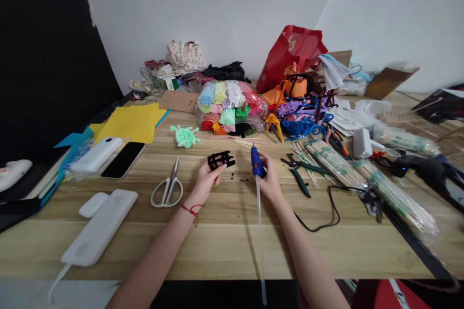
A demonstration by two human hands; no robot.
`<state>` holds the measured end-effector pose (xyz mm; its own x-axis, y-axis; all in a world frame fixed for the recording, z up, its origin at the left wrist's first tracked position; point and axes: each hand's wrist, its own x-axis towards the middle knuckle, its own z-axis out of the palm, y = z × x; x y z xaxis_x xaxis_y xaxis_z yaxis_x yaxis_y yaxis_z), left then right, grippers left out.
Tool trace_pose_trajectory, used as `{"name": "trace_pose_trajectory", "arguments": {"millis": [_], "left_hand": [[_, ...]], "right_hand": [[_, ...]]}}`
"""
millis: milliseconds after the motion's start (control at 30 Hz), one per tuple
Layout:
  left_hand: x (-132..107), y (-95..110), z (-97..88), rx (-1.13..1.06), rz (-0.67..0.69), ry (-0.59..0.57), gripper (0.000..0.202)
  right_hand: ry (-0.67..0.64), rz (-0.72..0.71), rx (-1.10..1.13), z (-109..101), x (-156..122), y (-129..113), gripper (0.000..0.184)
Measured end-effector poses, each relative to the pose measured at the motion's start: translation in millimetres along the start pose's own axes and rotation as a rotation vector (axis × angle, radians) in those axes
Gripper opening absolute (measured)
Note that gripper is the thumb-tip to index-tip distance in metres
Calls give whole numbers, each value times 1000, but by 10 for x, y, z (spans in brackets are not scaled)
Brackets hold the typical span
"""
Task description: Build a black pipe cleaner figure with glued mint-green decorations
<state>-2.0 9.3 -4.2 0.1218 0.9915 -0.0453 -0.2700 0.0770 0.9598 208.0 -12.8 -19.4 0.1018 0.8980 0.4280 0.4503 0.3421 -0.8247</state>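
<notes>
My left hand point(205, 181) is closed on a small black lattice piece point(221, 159) made of pipe cleaners, held just above the wooden table point(224, 231). A red string is tied round that wrist. My right hand point(268, 179) grips a blue glue gun point(256, 162) with a long clear glue stick point(259, 212) running back toward me. The gun's nozzle points away, a little to the right of the black piece. Black crumbs lie on the table between the hands.
Scissors point(168, 188) lie left of my left hand; a phone point(123, 159) and white power banks point(99, 229) sit further left. Pliers point(299, 174), bundles of wooden sticks point(362, 174), a bag of coloured pipe cleaners point(228, 106) and a red bag point(290, 53) crowd the right and back.
</notes>
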Motion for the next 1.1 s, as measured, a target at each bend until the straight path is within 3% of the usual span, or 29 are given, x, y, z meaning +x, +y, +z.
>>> {"name": "trace_pose_trajectory", "arguments": {"millis": [167,367,733,1100], "left_hand": [[-53,46,26,-36,-142,-88,40],[-106,21,84,-83,-217,-292,41],[-57,-133,92,-157,-233,-171,33],[-32,-61,50,-89,-174,-86,32]], "right_hand": [[49,107,254,124,-48,-154,49],[-29,190,475,188,-76,-291,60],[16,287,492,207,-74,-319,60],[102,313,582,252,-94,-289,51]]}}
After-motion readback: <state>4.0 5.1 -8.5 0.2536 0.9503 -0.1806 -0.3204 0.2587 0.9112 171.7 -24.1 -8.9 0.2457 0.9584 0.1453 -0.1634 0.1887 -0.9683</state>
